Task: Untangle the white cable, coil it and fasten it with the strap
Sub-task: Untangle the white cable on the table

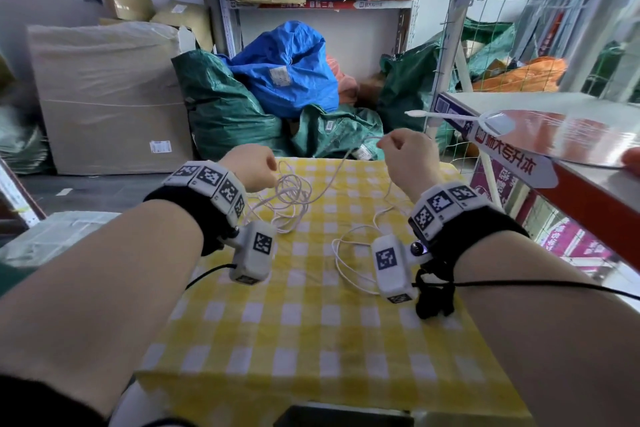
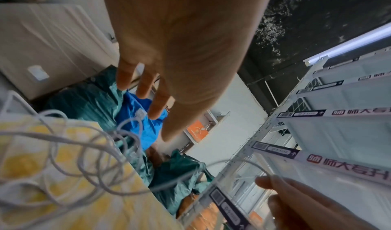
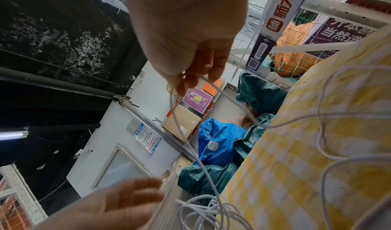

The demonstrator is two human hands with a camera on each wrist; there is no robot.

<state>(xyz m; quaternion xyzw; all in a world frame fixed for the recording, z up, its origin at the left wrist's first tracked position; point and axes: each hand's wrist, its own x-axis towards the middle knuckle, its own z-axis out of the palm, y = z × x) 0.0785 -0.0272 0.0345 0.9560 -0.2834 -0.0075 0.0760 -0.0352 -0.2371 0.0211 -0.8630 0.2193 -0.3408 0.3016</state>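
Note:
The white cable (image 1: 294,191) lies in a tangled bunch on the yellow checked tablecloth (image 1: 311,340), and another loose loop (image 1: 341,253) trails toward my right wrist. My right hand (image 1: 384,142) is raised over the table's far edge. It pinches one strand between thumb and fingertips (image 3: 186,79), and the strand sags down to the bunch (image 3: 203,207). My left hand (image 1: 268,166) hovers just above the bunch (image 2: 84,150). Its fingers (image 2: 148,91) are straight and spread, holding nothing. Whether they touch the loops I cannot tell.
A metal shelf (image 1: 571,184) juts in on the right, close to my right hand, and a red round fan (image 1: 540,135) lies on it. Green and blue sacks (image 1: 284,73) pile up behind the table. A wrapped cardboard box (image 1: 104,97) stands at the left.

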